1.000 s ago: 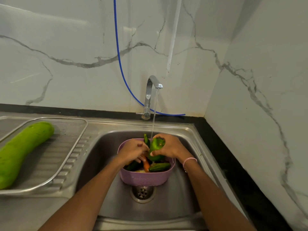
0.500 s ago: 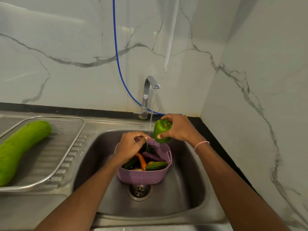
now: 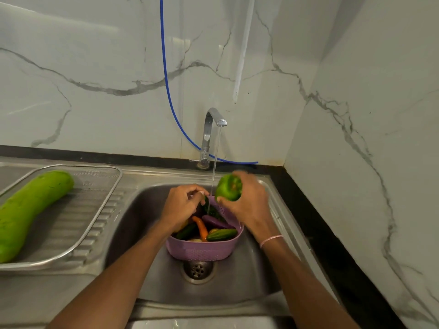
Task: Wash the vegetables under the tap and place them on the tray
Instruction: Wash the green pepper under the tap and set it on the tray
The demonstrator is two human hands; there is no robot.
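**Pepper held beside the stream**

Right hand (image 3: 248,204) grips the pepper (image 3: 229,187), fingers curled round it, just right of the water from the tap (image 3: 209,129). Left hand (image 3: 181,206) hovers with fingers curled; I cannot tell whether it holds anything. The basket (image 3: 202,250) is under both hands. The tray (image 3: 102,210) with the gourd (image 3: 31,210) is well to its left.

Both forearms enter from the lower edge and converge toward the centre of the frame. The left forearm (image 3: 114,276) rises from the lower left. The left hand (image 3: 183,205) is back-up, its fingers curled with the tips drawn toward the thumb; whether they pinch anything cannot be made out. The right forearm (image 3: 306,281) rises from the lower right, with a pink band (image 3: 270,239) at the wrist. The right hand (image 3: 249,203), slightly higher in the frame, wraps thumb and fingers round a green pepper (image 3: 229,187). The hands are near each other but apart.
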